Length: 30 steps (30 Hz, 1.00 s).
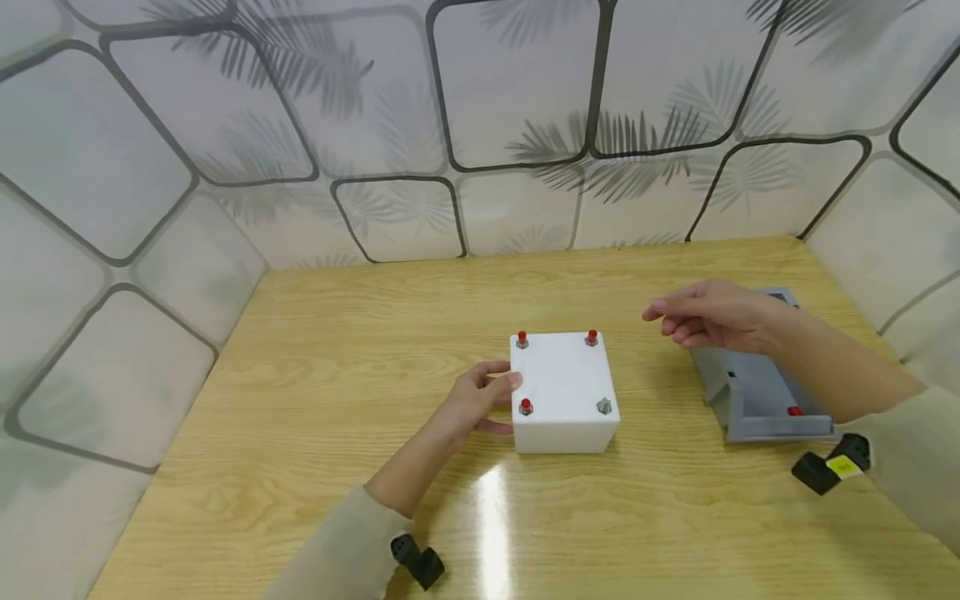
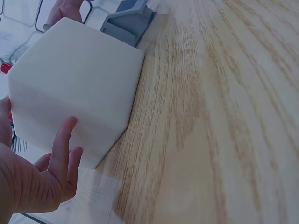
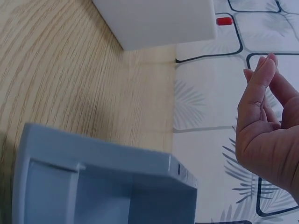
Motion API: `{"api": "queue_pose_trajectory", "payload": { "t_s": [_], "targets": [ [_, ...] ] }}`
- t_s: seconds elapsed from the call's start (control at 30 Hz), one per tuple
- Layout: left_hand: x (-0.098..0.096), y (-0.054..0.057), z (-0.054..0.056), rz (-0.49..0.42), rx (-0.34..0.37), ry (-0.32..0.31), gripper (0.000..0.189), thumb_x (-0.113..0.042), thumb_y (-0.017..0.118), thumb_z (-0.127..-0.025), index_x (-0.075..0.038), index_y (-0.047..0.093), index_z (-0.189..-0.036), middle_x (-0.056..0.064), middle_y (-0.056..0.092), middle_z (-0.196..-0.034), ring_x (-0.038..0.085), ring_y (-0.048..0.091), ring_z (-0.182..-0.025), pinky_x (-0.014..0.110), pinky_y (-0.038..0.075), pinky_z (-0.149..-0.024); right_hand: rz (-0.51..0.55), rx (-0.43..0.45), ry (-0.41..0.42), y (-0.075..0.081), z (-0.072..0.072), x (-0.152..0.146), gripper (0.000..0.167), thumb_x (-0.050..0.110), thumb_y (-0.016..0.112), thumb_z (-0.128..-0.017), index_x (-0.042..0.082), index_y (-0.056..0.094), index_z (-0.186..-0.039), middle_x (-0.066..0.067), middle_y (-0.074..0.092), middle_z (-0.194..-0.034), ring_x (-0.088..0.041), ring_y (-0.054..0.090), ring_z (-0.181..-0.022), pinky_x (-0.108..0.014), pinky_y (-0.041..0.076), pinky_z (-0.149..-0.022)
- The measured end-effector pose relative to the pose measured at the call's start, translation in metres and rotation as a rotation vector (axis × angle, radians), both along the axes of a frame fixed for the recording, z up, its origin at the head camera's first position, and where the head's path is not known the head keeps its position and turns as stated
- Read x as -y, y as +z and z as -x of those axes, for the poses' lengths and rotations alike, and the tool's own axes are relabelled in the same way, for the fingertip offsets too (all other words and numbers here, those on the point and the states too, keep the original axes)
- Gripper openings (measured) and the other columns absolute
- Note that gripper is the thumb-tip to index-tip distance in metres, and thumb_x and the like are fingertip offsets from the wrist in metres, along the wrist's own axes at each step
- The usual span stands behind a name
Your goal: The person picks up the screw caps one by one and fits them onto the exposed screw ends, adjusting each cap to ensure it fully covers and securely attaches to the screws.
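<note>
A white box (image 1: 566, 379) stands on the wooden table. Red-capped metal posts (image 1: 522, 339) rise at three of its top corners; a silver metal fitting (image 1: 604, 406) without a red cap sits at the near right corner. My left hand (image 1: 480, 400) holds the box at its left side, thumb over the top edge, with fingers (image 2: 63, 144) against the side wall. To the right of the box, my right hand (image 1: 712, 317) hovers over the edge of a grey tray (image 1: 780, 429). Its fingertips (image 3: 268, 70) come close together, with nothing visible between them.
Inside the grey tray lies a small red piece (image 1: 795, 411); the right forearm hides part of the tray. Patterned cloth walls (image 1: 517, 208) border the table (image 1: 337, 350) at the back and both sides. Black wrist cameras (image 1: 417, 562) sit on both sleeves.
</note>
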<state>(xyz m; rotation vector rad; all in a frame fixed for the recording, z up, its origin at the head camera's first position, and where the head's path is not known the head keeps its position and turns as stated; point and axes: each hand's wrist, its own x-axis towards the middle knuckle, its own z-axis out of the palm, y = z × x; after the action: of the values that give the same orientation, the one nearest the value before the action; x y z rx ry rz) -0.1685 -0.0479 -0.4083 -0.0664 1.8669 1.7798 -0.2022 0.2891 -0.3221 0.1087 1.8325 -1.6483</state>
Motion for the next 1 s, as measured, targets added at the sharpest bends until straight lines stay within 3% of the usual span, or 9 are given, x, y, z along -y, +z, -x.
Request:
{"api": "queue_pose_trajectory", "payload": {
  "t_s": [0.2, 0.47, 0.7, 0.9, 1.0],
  "targets": [
    [0.0, 0.0, 0.001, 0.003, 0.0, -0.002, 0.058, -0.034, 0.062, -0.091, -0.007, 0.043, -0.137, 0.016, 0.051, -0.117, 0.03, 0.059, -0.105, 0.041, 0.06, -0.07, 0.004, 0.014, 0.001, -0.003, 0.0, -0.013, 0.022, 0.026, 0.054, -0.097, 0.011, 0.07, -0.099, 0.004, 0.065, -0.072, -0.004, 0.061, -0.061, -0.02, 0.057, -0.062],
    [0.002, -0.001, 0.001, 0.01, -0.001, 0.003, 0.056, -0.034, 0.062, -0.091, -0.007, 0.043, -0.137, 0.016, 0.052, -0.119, 0.03, 0.059, -0.107, 0.04, 0.06, -0.069, 0.072, 0.039, 0.091, -0.003, -0.002, -0.03, 0.028, 0.024, 0.047, -0.1, 0.008, 0.071, -0.097, 0.004, 0.066, -0.073, -0.003, 0.063, -0.063, -0.019, 0.057, -0.062],
    [0.003, -0.001, 0.001, 0.006, 0.004, 0.006, 0.056, -0.034, 0.062, -0.091, -0.007, 0.043, -0.137, 0.016, 0.052, -0.118, 0.03, 0.06, -0.106, 0.04, 0.06, -0.069, 0.004, 0.03, 0.196, 0.001, -0.002, -0.04, 0.026, 0.02, 0.047, -0.101, 0.009, 0.07, -0.096, 0.004, 0.065, -0.074, -0.003, 0.062, -0.063, -0.019, 0.057, -0.061],
    [0.002, 0.002, 0.0, 0.006, 0.001, 0.002, 0.056, -0.034, 0.062, -0.091, -0.008, 0.043, -0.137, 0.016, 0.053, -0.118, 0.028, 0.06, -0.105, 0.04, 0.06, -0.07, -0.141, -0.042, 0.289, 0.004, -0.006, -0.048, 0.026, 0.022, 0.048, -0.1, 0.006, 0.068, -0.091, 0.003, 0.064, -0.074, -0.004, 0.06, -0.06, -0.021, 0.057, -0.059],
    [0.001, 0.003, -0.001, 0.001, -0.003, -0.003, 0.057, -0.034, 0.062, -0.091, -0.007, 0.043, -0.137, 0.016, 0.053, -0.119, 0.028, 0.061, -0.105, 0.04, 0.06, -0.07, -0.199, -0.065, 0.32, 0.006, -0.008, -0.055, 0.026, 0.022, 0.049, -0.099, 0.002, 0.066, -0.095, 0.002, 0.064, -0.075, -0.004, 0.059, -0.06, -0.022, 0.057, -0.06]
  ]
}}
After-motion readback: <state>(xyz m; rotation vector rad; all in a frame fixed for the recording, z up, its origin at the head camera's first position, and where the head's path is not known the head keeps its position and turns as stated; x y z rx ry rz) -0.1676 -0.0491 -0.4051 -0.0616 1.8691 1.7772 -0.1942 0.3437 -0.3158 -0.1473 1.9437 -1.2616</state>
